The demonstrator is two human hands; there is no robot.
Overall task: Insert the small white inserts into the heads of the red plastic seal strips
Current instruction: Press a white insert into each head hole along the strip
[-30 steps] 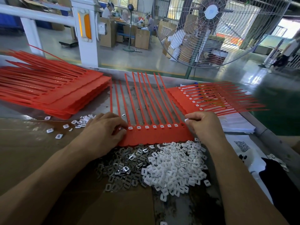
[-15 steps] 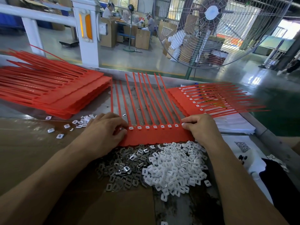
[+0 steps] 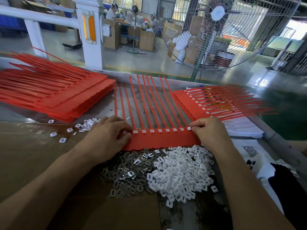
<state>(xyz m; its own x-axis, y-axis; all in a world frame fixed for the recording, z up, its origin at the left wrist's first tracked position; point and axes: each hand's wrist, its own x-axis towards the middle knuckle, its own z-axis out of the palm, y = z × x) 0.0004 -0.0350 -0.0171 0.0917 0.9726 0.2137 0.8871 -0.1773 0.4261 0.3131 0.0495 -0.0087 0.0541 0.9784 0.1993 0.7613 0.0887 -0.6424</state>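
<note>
A red sheet of joined seal strips [image 3: 159, 138] lies flat in front of me, tails pointing away. White inserts [image 3: 167, 130] sit in a row in its heads. My left hand [image 3: 106, 135] rests on the sheet's left end, fingers curled at the leftmost heads. My right hand [image 3: 209, 130] is at the right end, its fingertips pinching or pressing the rightmost white insert [image 3: 189, 128]; which of the two I cannot tell. A heap of loose white inserts [image 3: 179, 173] lies just below the sheet, beside a heap of grey metal clips [image 3: 129, 170].
A thick stack of red strip sheets [image 3: 54, 95] lies at the left. Another red stack with white inserts [image 3: 216, 102] lies at the right on white paper. Loose assembled inserts [image 3: 83, 127] are scattered left. A big floor fan [image 3: 219, 30] stands beyond the table edge.
My right hand has shifted slightly left onto the rightmost head of the sheet. My left hand has stayed on the left end.
</note>
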